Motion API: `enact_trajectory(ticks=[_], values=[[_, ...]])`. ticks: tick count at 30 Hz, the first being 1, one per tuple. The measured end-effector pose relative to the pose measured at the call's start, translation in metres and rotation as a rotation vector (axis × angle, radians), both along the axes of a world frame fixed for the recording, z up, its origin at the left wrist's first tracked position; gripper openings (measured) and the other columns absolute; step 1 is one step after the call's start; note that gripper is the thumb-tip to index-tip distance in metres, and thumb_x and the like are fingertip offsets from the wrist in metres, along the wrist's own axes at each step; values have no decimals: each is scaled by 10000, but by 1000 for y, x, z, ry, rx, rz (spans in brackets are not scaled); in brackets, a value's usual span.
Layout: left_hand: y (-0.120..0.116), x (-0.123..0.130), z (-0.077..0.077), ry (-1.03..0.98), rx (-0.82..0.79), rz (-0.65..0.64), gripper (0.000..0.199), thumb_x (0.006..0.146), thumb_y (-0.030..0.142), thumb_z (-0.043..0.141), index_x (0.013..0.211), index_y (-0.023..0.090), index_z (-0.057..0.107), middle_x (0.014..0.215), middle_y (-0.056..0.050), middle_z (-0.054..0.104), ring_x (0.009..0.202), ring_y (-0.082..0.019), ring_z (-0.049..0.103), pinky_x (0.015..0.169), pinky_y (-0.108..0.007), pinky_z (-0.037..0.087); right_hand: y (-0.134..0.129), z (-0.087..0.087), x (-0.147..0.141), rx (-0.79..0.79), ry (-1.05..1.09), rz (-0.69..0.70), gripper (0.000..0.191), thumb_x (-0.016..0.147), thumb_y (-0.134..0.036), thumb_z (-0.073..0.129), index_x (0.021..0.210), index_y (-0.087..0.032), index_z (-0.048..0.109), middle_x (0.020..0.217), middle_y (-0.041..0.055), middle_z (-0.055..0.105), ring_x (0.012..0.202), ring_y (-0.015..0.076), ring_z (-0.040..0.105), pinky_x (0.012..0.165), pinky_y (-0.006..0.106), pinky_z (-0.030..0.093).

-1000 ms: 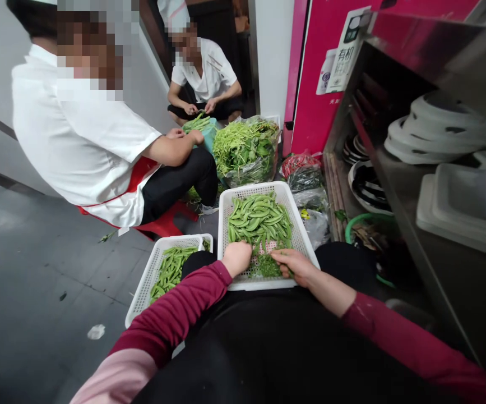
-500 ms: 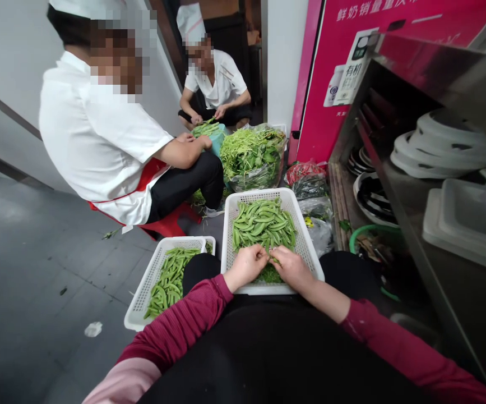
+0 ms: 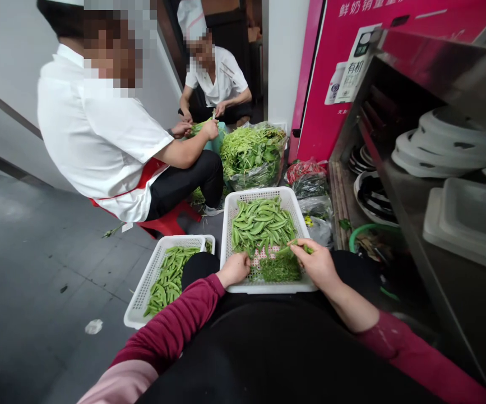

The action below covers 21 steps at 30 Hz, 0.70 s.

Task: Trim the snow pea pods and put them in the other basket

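Note:
A white perforated basket [image 3: 228, 224] rests on my lap, with a heap of green pea pods [image 3: 263, 221] at its far end. Nearer me in it lies a pile of fine green trimmings [image 3: 280, 268]. Over the basket's right side, my right hand [image 3: 316, 264] pinches a green pea pod [image 3: 308, 248], and a thin green strip sticks out to the left from its fingertips. At the left front of the basket, my left hand [image 3: 235, 269] is closed with its fingers curled inward. Whatever those fingers hold is hidden.
On my left stands a second white basket [image 3: 139, 297] of pea pods. A person on a red stool [image 3: 165, 224] and another crouching person handle greens beside a big bag of leafy vegetables [image 3: 253, 151]. To the right are a metal shelf [image 3: 419, 224] with dishes and a green bin [image 3: 364, 230].
My hands were together over the basket and have parted. The left moved left and slightly down; the right moved right with the pod. The seated person's hands rose slightly.

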State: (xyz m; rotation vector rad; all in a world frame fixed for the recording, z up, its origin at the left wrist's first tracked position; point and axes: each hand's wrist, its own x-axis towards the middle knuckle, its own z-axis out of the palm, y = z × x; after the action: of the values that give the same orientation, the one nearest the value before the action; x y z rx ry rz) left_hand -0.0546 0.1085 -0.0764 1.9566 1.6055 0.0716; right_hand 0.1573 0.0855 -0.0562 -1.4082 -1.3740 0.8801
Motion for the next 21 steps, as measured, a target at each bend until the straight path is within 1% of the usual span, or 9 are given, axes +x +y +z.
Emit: enact_trajectory(ticks=[3, 5, 8, 11, 13, 15, 16, 18, 21], values=[[1, 1, 13, -139, 40, -117, 393, 626, 136, 572, 1018, 141, 538, 884, -41, 585, 673, -107, 527, 627, -204, 411, 3, 2, 8, -163, 98, 7, 295, 716, -435, 564, 819, -166, 629, 422, -46, 448, 380, 112, 399, 398, 233, 308], [1, 10, 29, -276, -14, -222, 451, 697, 232, 556, 1134, 162, 468, 924, -32, 582, 636, -87, 523, 596, -188, 411, 3, -1, 8, -216, 99, 67, 305, 724, -440, 550, 832, -166, 628, 392, -58, 408, 356, 105, 366, 380, 229, 286], [-1, 24, 50, -222, -38, -377, 255, 834, 263, 362, 907, 153, 580, 721, -15, 598, 584, -90, 523, 578, -187, 400, 1, -6, 6, -103, -66, 104, 281, 763, -409, 509, 855, -176, 635, 513, -3, 524, 469, 146, 483, 447, 248, 365], [-3, 28, 59, 55, 161, -484, 274, 824, 261, 373, 705, 144, 590, 658, -46, 598, 600, -132, 540, 581, -221, 396, -1, -9, 7, 190, -392, 143, 263, 794, -306, 478, 993, -199, 614, 886, 84, 602, 788, 209, 564, 649, 286, 430], [-5, 27, 60, 166, 263, -592, 260, 810, 289, 404, 691, 145, 586, 668, -61, 604, 599, -150, 545, 569, -235, 395, 0, -8, 9, 299, -580, 335, 271, 787, -221, 479, 1031, -228, 596, 929, 79, 587, 824, 201, 560, 675, 276, 427], [-6, 26, 61, 170, 341, -669, 251, 805, 300, 412, 698, 151, 583, 689, -62, 608, 614, -153, 547, 574, -236, 396, 4, -6, 7, 298, -666, 554, 190, 756, -178, 512, 891, -235, 632, 811, 49, 584, 738, 178, 562, 623, 255, 422], [-7, 27, 61, 138, 380, -666, 247, 807, 296, 409, 701, 153, 580, 696, -58, 607, 623, -149, 546, 582, -233, 397, 5, -4, 4, 272, -648, 615, 123, 742, -178, 531, 790, -226, 634, 755, 34, 572, 704, 169, 556, 606, 249, 416], [-8, 30, 60, 15, 443, -546, 258, 821, 271, 384, 692, 150, 572, 686, -44, 596, 628, -131, 535, 594, -218, 392, 7, -1, -5, 176, -486, 601, 100, 729, -217, 561, 636, -200, 593, 693, 16, 547, 679, 156, 541, 604, 244, 407], [-10, 38, 52, -203, 446, -178, 337, 854, 242, 307, 661, 132, 560, 617, -20, 554, 584, -96, 496, 556, -182, 371, 7, -2, -24, -139, -29, 401, 213, 718, -330, 578, 576, -182, 520, 524, -26, 463, 503, 113, 464, 469, 220, 360]])
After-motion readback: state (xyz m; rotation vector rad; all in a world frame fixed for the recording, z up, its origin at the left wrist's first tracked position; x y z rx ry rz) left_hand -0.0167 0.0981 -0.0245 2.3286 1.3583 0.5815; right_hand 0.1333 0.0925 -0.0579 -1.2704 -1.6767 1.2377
